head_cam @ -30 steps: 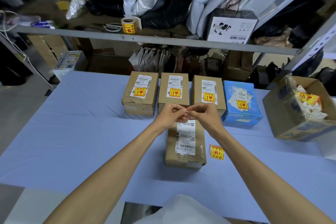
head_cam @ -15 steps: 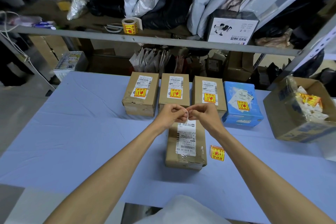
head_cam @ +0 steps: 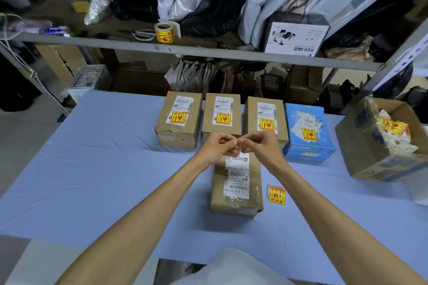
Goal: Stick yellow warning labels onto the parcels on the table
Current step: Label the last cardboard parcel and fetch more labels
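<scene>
My left hand (head_cam: 217,146) and my right hand (head_cam: 261,143) meet fingertip to fingertip above the far end of a brown parcel (head_cam: 256,178). Both pinch a small label piece that the fingers almost fully hide. This parcel bears only a white shipping label. A short stack of loose yellow warning labels (head_cam: 276,194) lies on the cloth just right of it. Behind my hands stands a row of parcels, each with a yellow label stuck on: three brown ones (head_cam: 179,120) (head_cam: 221,118) (head_cam: 265,120) and a blue one (head_cam: 305,132).
The table (head_cam: 104,169) is covered in light blue cloth. An open carton (head_cam: 379,159) with crumpled label scraps stands at the right edge. A roll of yellow labels (head_cam: 165,33) and scissors lie on the metal shelf behind, among bags and boxes.
Both hands stay pinched together over the parcel; only the fingertips shift slightly. Nothing else has moved.
</scene>
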`<act>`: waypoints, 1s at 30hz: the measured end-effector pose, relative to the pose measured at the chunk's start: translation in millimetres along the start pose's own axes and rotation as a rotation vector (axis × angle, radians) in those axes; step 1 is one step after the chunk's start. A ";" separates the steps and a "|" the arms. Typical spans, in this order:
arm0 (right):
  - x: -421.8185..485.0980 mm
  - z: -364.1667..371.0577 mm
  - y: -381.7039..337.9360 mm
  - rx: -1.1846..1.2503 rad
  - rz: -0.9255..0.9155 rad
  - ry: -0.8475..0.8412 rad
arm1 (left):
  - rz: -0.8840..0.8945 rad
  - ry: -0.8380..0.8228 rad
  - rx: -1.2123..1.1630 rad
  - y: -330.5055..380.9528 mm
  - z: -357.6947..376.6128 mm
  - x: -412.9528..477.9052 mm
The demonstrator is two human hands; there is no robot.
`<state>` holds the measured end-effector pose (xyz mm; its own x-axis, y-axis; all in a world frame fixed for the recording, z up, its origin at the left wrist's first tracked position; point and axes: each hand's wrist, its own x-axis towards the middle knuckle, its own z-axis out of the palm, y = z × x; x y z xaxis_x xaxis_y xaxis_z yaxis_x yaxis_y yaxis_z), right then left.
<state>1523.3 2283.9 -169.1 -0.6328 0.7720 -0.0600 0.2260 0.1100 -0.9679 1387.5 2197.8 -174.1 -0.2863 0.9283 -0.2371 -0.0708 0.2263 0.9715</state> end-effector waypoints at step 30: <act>0.6 3.9 -2.6 0.071 0.042 0.041 | -0.145 0.085 0.040 0.1 10.0 6.3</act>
<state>1519.4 2281.6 -167.5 -0.5926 0.8002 -0.0922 0.1975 0.0334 -0.9797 1395.3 2206.6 -175.5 -0.3561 0.8569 -0.3727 -0.0801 0.3693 0.9258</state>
